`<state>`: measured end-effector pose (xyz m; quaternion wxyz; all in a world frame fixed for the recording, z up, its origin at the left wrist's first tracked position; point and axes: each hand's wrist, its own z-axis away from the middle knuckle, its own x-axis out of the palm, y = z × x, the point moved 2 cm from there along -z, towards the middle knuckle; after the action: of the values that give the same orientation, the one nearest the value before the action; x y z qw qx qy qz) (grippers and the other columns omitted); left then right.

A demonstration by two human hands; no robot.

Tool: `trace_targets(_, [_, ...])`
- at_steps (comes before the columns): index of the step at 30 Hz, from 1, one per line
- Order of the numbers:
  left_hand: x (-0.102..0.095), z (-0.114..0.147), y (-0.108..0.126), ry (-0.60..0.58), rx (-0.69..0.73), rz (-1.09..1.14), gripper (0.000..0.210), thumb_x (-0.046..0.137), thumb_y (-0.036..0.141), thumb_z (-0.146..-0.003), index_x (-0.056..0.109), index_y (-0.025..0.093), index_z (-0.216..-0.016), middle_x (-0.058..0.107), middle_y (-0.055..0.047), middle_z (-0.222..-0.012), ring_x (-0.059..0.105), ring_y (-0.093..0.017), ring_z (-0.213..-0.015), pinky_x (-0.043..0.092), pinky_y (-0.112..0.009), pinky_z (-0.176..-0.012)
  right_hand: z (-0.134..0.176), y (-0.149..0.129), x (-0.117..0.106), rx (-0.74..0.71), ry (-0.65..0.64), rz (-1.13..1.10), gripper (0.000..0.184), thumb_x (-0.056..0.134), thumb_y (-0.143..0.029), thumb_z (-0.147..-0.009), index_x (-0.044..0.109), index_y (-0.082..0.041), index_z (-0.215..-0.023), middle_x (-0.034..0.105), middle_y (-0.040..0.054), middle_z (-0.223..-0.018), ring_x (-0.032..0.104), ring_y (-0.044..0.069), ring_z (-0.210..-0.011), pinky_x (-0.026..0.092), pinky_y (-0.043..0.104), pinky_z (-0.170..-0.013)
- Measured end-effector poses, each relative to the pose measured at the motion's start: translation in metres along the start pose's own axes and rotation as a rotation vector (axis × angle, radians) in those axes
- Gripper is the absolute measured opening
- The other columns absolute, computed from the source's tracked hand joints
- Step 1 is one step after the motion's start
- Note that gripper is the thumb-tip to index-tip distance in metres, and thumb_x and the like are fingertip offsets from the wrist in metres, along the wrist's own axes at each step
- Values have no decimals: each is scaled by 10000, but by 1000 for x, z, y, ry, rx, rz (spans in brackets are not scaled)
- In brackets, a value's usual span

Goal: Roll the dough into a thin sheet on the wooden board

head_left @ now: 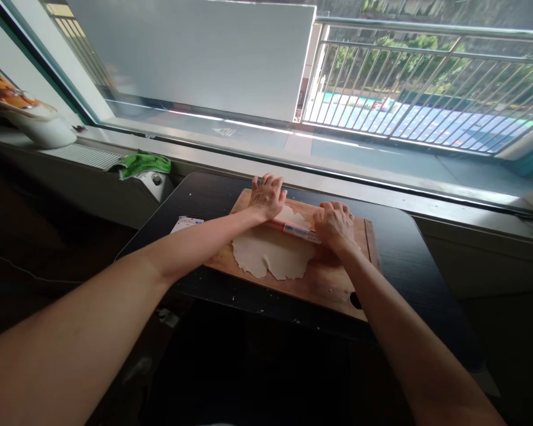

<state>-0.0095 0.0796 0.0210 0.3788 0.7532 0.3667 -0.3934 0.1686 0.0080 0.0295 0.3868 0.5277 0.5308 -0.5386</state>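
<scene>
Two arms (208, 241) extended; left hand (269, 196), right hand (336, 226) on rolling pin (302, 232), grip unclear. Black table (406, 260) by window (266, 77).

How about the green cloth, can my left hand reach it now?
Probably not while your left hand is on the rolling pin; the cloth lies beyond the left edge of the table.

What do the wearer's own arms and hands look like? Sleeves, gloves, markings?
Ungloved, five-fingered left hand and right hand. Bare left forearm and right forearm, both tapering toward the wrist. No sleeves, watch, cables or printed markings visible. Rings or small wrist jewellery: too small to tell.
</scene>
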Motion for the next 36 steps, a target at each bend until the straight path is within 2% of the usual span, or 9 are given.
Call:
trace_targets(3, [-13,-2,2,93,38,30,235,498,218,-950,594,192,-1163,589,-128,-1353,440,-275,-1368,190,-509,-1207,-14,1,-1,93,-70,-12,450,344,-312,-968,658,-141,-1241,609,186,-1314,483,323,-1248,385,462,-1028])
trace_targets(6, [-33,35,-1,118,88,66,173,498,248,-962,613,200,-1083,621,-107,-1264,487,-257,-1306,172,-491,-1216,-10,1,0,96,-74,-27,464,347,-327,-969,653,-151,-1269,598,180,-1340,475,325,-1269,370,473,-1054])
trace_targets(10, [-49,91,-5,-38,156,121,115,556,285,-937,647,222,-906,678,-65,-1071,573,-248,-1138,305,-468,-1145,-2,0,-1,99,-68,-40,472,353,-332,-966,664,-132,-1260,595,197,-1329,476,334,-1273,367,480,-1067])
trace_targets(13, [-44,109,-8,-191,164,183,75,668,302,-855,664,227,-845,685,-52,-1012,586,-262,-1099,402,-451,-1059,0,-2,-2,120,-66,-45,475,346,-318,-967,668,-126,-1259,595,204,-1320,492,340,-1251,384,488,-1050])
trace_targets(18, [-35,108,-15,-287,138,217,164,721,352,-800,702,200,-858,641,-72,-1007,587,-266,-1030,470,-432,-983,2,-3,-5,113,-82,-38,456,366,-309,-961,688,-121,-1224,603,211,-1290,515,332,-1219,394,476,-1039])
trace_targets(22, [-35,108,-19,-326,192,244,192,709,358,-810,705,214,-937,625,-64,-1060,567,-262,-1093,447,-424,-1035,4,-4,-6,112,-77,-35,456,373,-302,-952,679,-115,-1234,605,205,-1274,518,323,-1207,391,458,-1042])
trace_targets(30, [-37,115,-22,-355,137,144,542,741,477,-772,628,200,-1224,575,-100,-1266,506,-312,-1249,373,-457,-1129,4,-4,-7,110,-84,-46,463,359,-311,-962,670,-109,-1240,594,202,-1286,513,329,-1221,401,448,-1041])
trace_targets(33, [-37,115,-20,-375,124,126,561,733,487,-781,611,203,-1249,574,-103,-1295,503,-319,-1278,361,-461,-1139,4,-3,-6,112,-81,-56,465,366,-316,-957,667,-112,-1245,594,205,-1287,508,335,-1226,412,459,-1030])
trace_targets(36, [-35,118,-18,-342,75,99,543,682,496,-832,598,184,-1268,568,-127,-1336,483,-336,-1316,329,-502,-1155,4,-2,-4,107,-68,-66,461,367,-323,-955,677,-122,-1229,601,205,-1277,515,334,-1213,418,469,-1021])
